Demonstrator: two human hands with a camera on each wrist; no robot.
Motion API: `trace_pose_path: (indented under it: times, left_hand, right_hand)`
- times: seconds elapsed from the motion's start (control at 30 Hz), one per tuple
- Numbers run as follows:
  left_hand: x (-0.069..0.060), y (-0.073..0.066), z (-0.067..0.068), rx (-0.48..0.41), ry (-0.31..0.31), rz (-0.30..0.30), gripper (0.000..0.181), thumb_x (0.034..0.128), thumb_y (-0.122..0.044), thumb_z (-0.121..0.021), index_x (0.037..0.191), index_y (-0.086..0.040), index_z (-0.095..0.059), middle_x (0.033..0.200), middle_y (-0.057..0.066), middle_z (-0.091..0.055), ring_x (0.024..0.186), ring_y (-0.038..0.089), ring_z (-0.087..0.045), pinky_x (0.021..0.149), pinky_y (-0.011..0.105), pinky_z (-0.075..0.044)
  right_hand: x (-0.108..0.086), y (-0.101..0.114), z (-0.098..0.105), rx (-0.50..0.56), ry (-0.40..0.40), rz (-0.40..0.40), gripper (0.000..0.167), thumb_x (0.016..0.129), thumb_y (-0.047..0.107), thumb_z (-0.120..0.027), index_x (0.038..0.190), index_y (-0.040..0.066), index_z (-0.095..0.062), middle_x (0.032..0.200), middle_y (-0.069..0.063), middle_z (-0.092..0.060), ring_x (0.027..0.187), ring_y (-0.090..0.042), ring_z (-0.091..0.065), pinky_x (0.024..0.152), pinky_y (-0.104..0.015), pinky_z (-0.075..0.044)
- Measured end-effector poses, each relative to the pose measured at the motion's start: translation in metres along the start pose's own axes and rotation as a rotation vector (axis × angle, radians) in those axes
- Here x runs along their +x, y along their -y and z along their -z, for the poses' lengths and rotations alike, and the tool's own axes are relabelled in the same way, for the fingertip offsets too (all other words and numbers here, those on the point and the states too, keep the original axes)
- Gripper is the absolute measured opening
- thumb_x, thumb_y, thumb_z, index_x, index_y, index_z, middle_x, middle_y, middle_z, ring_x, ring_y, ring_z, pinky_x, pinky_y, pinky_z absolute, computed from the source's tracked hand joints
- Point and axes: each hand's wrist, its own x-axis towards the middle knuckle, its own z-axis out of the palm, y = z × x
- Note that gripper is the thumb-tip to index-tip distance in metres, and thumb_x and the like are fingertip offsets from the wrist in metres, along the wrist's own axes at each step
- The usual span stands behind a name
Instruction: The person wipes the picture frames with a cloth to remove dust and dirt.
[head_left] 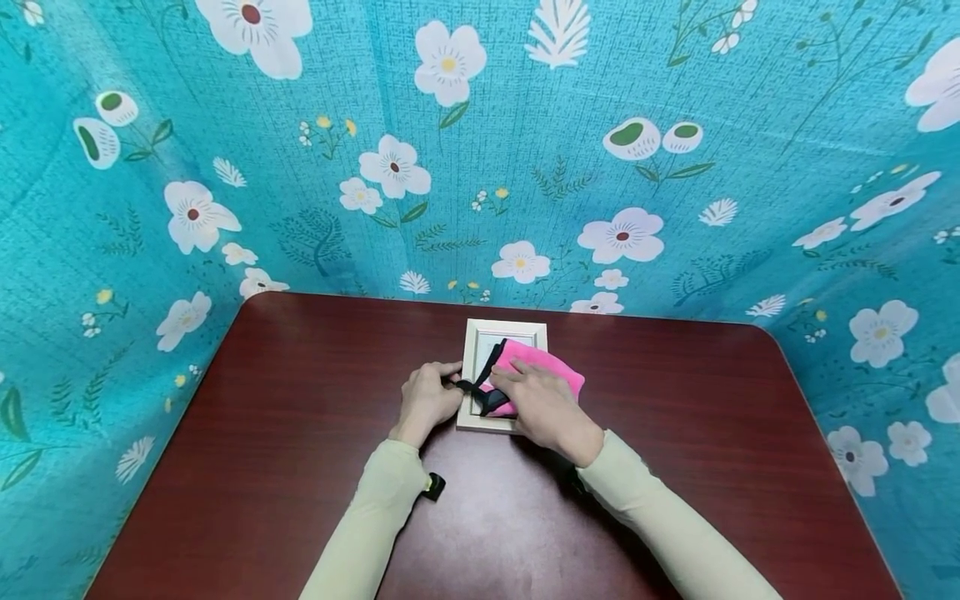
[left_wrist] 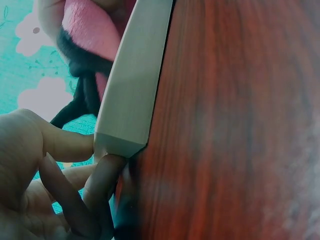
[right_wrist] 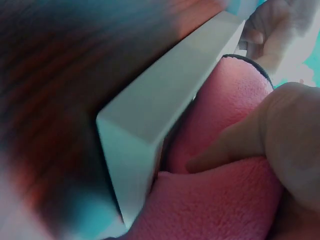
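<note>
A cream picture frame (head_left: 470, 339) lies flat on the dark red wooden table, its pane partly covered by a pink cloth (head_left: 555, 367) with black edging. My left hand (head_left: 431, 398) grips the frame at its left side; in the left wrist view the thumb and fingers pinch its corner. On top of the cloth rests my right hand (head_left: 547, 408), with extended fingers pressing it onto the frame. One straight digit sinks into a fold of the pink cloth (right_wrist: 215, 205) in the right wrist view. A black strip (head_left: 472, 390) of the cloth lies near the left fingers.
The dark red table (head_left: 315, 367) has rounded far corners. Turquoise flowered fabric (head_left: 480, 167) hangs behind it and along both sides. A small black device (head_left: 433, 486) is strapped to the left wrist.
</note>
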Motion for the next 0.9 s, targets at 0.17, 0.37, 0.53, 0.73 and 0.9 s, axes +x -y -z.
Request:
trace_pose_path:
  times: [0.17, 0.37, 0.53, 0.73, 0.9]
  left_hand:
    - [-0.001, 0.001, 0.001, 0.010, 0.001, -0.003, 0.035, 0.0957, -0.024, -0.074, 0.130, -0.023, -0.079, 0.096, -0.009, -0.073, 0.102, 0.021, -0.069, 0.102, 0.050, -0.049]
    - [-0.002, 0.000, 0.004, 0.009, 0.005, 0.007, 0.037, 0.0967, -0.031, -0.077, 0.133, -0.023, -0.078, 0.091, -0.010, -0.072, 0.093, 0.018, -0.066, 0.100, 0.050, -0.049]
    - [-0.001, -0.002, 0.004, 0.013, 0.006, 0.000, 0.037, 0.0964, -0.030, -0.077, 0.133, -0.024, -0.078, 0.091, -0.010, -0.072, 0.092, 0.017, -0.066, 0.100, 0.050, -0.049]
    - [-0.001, -0.002, 0.000, 0.004, 0.018, 0.011, 0.037, 0.0971, -0.032, -0.076, 0.134, -0.025, -0.077, 0.092, -0.011, -0.072, 0.093, 0.018, -0.066, 0.102, 0.049, -0.047]
    - [-0.001, -0.001, 0.000, 0.002, 0.006, -0.001, 0.037, 0.0967, -0.032, -0.077, 0.133, -0.025, -0.078, 0.092, -0.011, -0.072, 0.098, 0.019, -0.068, 0.104, 0.051, -0.047]
  right_hand:
    - [-0.006, -0.008, 0.002, -0.052, 0.004, -0.025, 0.068, 0.083, 0.028, -0.093, 0.145, 0.015, -0.067, 0.153, -0.003, -0.063, 0.152, -0.035, -0.048, 0.121, -0.052, -0.043]
    - [-0.013, -0.017, 0.005, -0.094, -0.031, -0.036, 0.066, 0.080, 0.026, -0.095, 0.141, 0.013, -0.071, 0.148, -0.004, -0.067, 0.151, -0.036, -0.049, 0.122, -0.049, -0.043]
    - [-0.018, -0.026, 0.007, -0.069, -0.075, -0.022, 0.057, 0.082, 0.013, -0.088, 0.137, 0.014, -0.073, 0.144, -0.005, -0.070, 0.149, -0.038, -0.051, 0.114, -0.054, -0.050]
    - [-0.025, -0.043, 0.012, 0.164, -0.155, -0.028, 0.052, 0.089, 0.000, -0.076, 0.137, 0.018, -0.071, 0.131, -0.005, -0.073, 0.118, -0.029, -0.068, 0.074, -0.047, -0.061]
    - [-0.026, -0.048, 0.014, 0.425, -0.231, -0.040, 0.063, 0.093, -0.008, -0.066, 0.149, 0.019, -0.061, 0.134, -0.005, -0.070, 0.085, -0.020, -0.060, 0.067, -0.034, -0.049]
